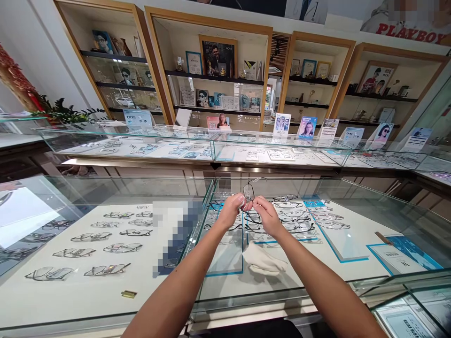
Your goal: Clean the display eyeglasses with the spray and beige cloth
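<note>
Both hands hold a pair of dark-rimmed eyeglasses (248,190) above the glass display case, turned so that one lens stands upright and a temple sticks out to the right. My left hand (230,211) is closed on the left side of the frame; something small and whitish shows at its fingertips, too small to name. With thumb and fingers pinched, my right hand (267,215) grips the frame's lower right part. A crumpled cream cloth (264,261) lies below, between my forearms. Behind and under the hands, several rows of eyeglasses (296,227) rest inside the case.
More eyeglasses (113,248) lie in the left case, near a small gold-coloured piece (128,294). A glass edge (197,230) divides the two cases. Further back stands another glass counter (225,152) with upright advertising cards (282,125), before wooden wall shelves (211,21).
</note>
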`<state>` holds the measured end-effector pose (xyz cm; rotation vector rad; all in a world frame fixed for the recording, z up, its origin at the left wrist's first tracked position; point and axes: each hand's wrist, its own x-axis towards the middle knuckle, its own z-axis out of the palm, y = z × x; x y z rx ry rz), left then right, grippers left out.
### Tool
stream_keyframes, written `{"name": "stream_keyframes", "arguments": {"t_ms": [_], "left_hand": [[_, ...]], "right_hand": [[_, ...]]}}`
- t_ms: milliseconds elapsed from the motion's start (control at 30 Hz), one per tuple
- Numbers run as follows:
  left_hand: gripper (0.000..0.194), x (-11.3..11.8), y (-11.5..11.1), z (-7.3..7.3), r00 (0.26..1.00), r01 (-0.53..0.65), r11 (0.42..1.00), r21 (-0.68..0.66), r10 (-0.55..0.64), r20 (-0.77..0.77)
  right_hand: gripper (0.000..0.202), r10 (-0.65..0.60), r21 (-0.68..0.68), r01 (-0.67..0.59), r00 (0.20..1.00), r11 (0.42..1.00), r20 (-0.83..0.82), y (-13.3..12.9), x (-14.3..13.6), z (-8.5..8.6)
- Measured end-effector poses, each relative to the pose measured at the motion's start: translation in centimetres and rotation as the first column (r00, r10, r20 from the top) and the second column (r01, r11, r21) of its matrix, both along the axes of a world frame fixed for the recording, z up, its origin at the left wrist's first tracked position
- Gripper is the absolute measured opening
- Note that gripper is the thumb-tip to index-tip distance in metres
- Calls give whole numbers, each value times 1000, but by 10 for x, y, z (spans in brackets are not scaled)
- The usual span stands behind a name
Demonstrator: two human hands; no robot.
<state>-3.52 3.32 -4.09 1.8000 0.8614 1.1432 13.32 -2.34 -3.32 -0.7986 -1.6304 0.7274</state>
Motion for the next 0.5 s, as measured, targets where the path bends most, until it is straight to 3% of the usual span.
{"name": "stream_keyframes", "arguments": {"t_ms": [200,400,500], "left_hand": [[56,1,-4,1,997,16,998,67,-10,-77],[51,4,-10,0,973,94,989,113,-67,-219],[54,6,-6,-2,987,24,995,98,-8,-161]], "right_hand": [[28,-43,-97,23,976,995,-213,11,8,2],[23,-16,-116,-21,949,993,-314,13,8,1],[23,-14,-123,-27,948,992,-319,14,8,0]]}}
